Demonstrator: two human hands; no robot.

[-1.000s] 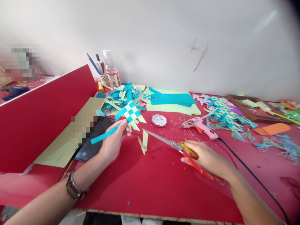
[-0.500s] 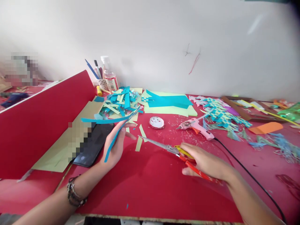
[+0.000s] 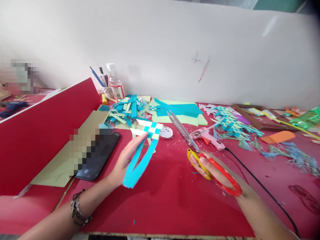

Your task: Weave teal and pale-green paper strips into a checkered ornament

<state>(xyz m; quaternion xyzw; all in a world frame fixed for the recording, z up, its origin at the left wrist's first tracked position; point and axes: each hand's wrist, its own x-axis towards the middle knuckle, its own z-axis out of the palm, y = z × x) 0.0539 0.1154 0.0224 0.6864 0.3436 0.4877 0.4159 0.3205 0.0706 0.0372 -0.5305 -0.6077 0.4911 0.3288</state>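
My left hand (image 3: 126, 158) pinches a woven paper piece (image 3: 152, 129) of blue and pale-yellow strips, raised over the red table. Its checkered part is at the top, and long blue strips loop down toward me. In my right hand (image 3: 208, 163) is a pair of scissors (image 3: 183, 130) with one yellow and one red handle loop. The blades point up and away to the left, nearly together, apart from the paper. Behind the woven piece, a round white lid (image 3: 166, 132) with specks on it is partly hidden.
A pink glue gun (image 3: 208, 137) with a black cord lies right of the lid. Cut paper strips (image 3: 128, 110) are heaped at the back, near a bottle (image 3: 116, 83) and pens. A dark phone (image 3: 100, 160) rests at left beside a red board (image 3: 50, 133). Woven fish-like pieces (image 3: 227, 120) lie at right.
My left hand has turned the woven piece so its checkered face shows. My right hand has tilted the scissors upward, away from the table, and the blades have come closer together.
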